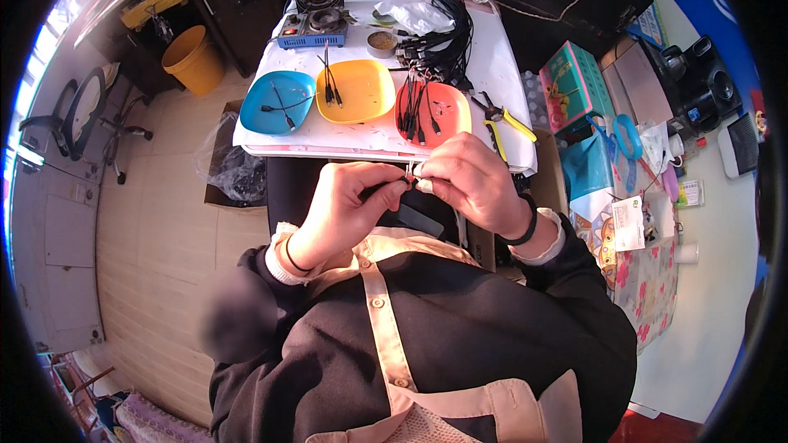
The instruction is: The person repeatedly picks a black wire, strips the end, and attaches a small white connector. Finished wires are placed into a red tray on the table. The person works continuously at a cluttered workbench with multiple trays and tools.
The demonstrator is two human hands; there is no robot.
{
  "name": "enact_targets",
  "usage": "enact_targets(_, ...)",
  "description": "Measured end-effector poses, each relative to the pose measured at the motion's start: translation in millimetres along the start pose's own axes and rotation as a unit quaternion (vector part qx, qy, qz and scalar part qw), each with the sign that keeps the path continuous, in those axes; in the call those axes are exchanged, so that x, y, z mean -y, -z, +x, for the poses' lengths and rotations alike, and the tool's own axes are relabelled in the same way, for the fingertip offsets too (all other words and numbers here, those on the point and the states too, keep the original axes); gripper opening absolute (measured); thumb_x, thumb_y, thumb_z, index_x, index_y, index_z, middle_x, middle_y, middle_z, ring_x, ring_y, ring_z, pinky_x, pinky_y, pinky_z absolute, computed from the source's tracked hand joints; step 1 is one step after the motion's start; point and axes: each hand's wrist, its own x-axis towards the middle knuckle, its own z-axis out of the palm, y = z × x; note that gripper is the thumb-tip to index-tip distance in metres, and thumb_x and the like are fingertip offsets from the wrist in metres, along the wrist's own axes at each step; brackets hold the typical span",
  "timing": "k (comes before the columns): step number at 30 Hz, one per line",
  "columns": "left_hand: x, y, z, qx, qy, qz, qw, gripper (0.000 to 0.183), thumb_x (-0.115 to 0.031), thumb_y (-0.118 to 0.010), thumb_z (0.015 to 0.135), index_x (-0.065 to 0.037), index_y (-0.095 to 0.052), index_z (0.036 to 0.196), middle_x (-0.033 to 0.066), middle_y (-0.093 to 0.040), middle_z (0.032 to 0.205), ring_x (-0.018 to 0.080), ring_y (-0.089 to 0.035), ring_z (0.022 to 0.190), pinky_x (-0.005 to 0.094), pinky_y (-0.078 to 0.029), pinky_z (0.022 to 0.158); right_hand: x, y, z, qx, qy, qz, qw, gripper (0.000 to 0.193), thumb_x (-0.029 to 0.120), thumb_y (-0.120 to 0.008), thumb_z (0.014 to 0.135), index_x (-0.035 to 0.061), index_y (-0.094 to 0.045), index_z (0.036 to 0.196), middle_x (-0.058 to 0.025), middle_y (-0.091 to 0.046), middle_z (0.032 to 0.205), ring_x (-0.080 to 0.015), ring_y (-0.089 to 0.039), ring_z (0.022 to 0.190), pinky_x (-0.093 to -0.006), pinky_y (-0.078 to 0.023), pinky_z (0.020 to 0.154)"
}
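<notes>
In front of my chest, at the table's near edge, my left hand [351, 195] and my right hand [472, 184] meet with their fingertips pinched together. Between them is the thin end of a black cable with fine wires [410, 170]; most of it is hidden by the fingers. Just beyond lie three square plates: a blue plate [256, 121] with a few short black cables [289, 121], a yellow plate [369, 86] with several, and a coral-red plate [460, 117] with a bunch of them. Right of the red plate rest wire strippers [502, 121] with yellow handles.
The white-covered table [509, 74] also bears a blue heating device [312, 37] with a fan, a small round tin [382, 43], a white plastic bag [417, 12] and a heap of black cables [447, 41]. An orange bin [194, 59] stands left; a green-pink box [577, 86] stands right.
</notes>
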Motion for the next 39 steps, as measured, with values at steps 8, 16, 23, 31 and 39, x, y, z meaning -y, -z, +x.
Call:
enact_targets(8, 9.0, -9.7, 0.8, -0.106, -0.326, 0.333, 0.878, 0.022, 0.004, -0.063, 0.080, 0.007, -0.060, 0.102, 0.0145, -0.060, 0.076, 0.0316, -0.060, 0.065, 0.0369, -0.050, 0.058, 4.2, -12.4, -2.0, 0.063, -0.406, 0.468, 0.783, 0.017, 0.016, -0.058, 0.097, -0.0010, -0.057, 0.100, 0.0035, -0.052, 0.085, -0.0048, -0.049, 0.079, -0.0198, -0.041, 0.072)
enact_targets(16, 4.1, -2.5, -6.1, -0.063, -0.106, 0.096, 0.988, 0.016, 0.001, -0.065, 0.083, 0.006, -0.065, 0.098, 0.0134, -0.063, 0.073, 0.0214, -0.063, 0.062, 0.0288, -0.049, 0.058, 3.2, -1.9, -0.9, -0.002, -0.042, 0.035, 0.999, 0.017, 0.007, -0.070, 0.082, 0.0062, -0.062, 0.097, -0.0067, -0.060, 0.090, -0.0228, -0.059, 0.082, -0.0307, -0.047, 0.072)
enact_targets(23, 7.0, -6.4, -5.5, -0.070, -0.177, 0.169, 0.967, 0.017, 0.001, -0.065, 0.082, 0.004, -0.064, 0.099, 0.0137, -0.061, 0.074, 0.0275, -0.062, 0.062, 0.0331, -0.049, 0.057, 0.9, -13.0, -5.2, 0.034, -0.101, 0.073, 0.992, 0.014, 0.009, -0.067, 0.086, 0.0019, -0.056, 0.091, -0.0092, -0.057, 0.089, -0.0224, -0.057, 0.079, -0.0319, -0.046, 0.070)
enact_targets(31, 24.1, 8.3, 1.2, 0.047, -0.074, -0.009, 0.996, 0.012, 0.002, -0.062, 0.088, 0.002, -0.067, 0.099, 0.0076, -0.067, 0.079, 0.0110, -0.061, 0.068, 0.0249, -0.049, 0.059, -4.9, 1.5, -5.3, 0.122, -0.236, 0.243, 0.933, 0.015, 0.009, -0.061, 0.093, 0.0021, -0.055, 0.104, -0.0053, -0.059, 0.095, -0.0142, -0.057, 0.083, -0.0263, -0.046, 0.071)
enact_targets(39, 20.5, 17.6, 6.3, 0.159, 0.046, -0.214, 0.963, 0.010, 0.000, -0.062, 0.090, 0.006, -0.065, 0.098, 0.0078, -0.067, 0.085, 0.0112, -0.062, 0.072, 0.0241, -0.051, 0.069, -1.3, -0.7, 3.8, 0.109, -0.042, 0.174, 0.978, 0.019, 0.000, -0.067, 0.080, 0.0036, -0.056, 0.096, -0.0090, -0.058, 0.090, -0.0285, -0.059, 0.083, -0.0374, -0.048, 0.073)
